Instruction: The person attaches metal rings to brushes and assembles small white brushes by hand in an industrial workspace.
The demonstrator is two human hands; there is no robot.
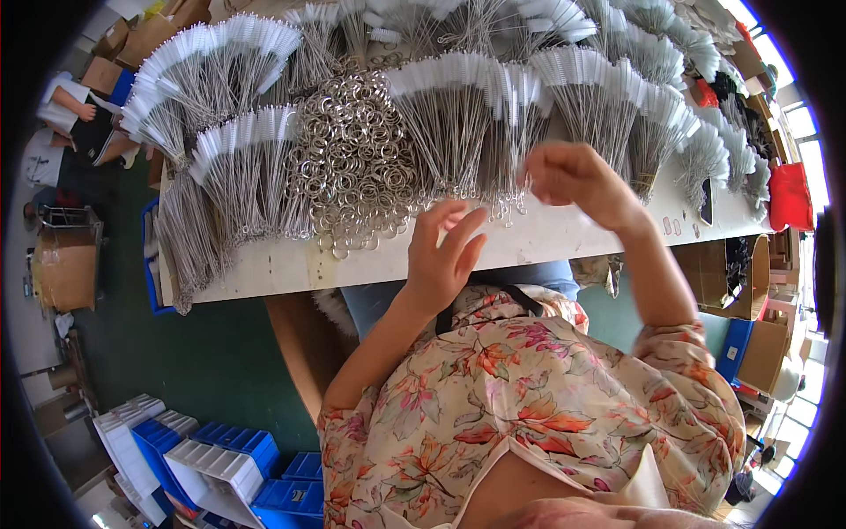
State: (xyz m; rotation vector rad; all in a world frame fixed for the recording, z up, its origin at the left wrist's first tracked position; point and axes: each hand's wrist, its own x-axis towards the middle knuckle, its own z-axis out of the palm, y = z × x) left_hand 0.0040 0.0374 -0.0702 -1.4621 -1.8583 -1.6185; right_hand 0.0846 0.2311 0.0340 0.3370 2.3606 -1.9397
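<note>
My left hand (443, 256) hovers above the table's near edge, fingers apart and slightly bent, with nothing visible between them. Higher and to the right, my right hand (573, 181) is curled with fingertips pressed together; motion blur hides whatever it may hold. Just beside it stands a bundle of thin wire tube brushes (520, 97) with white bristle heads pointing away. Another brush bundle (445, 123) lies beyond my left hand, its looped wire ends toward me. Left of that spreads a large heap of silver metal split rings (348, 154). A few rings lie near the wire ends between my hands.
More tube brushes (211, 70) cover the white table (273, 271) in rows on both sides. At the right end are a red bag (790, 196) and cardboard boxes (723, 278). Blue and white plastic bins (220, 467) stand lower left. Two people (75, 132) are at the far left.
</note>
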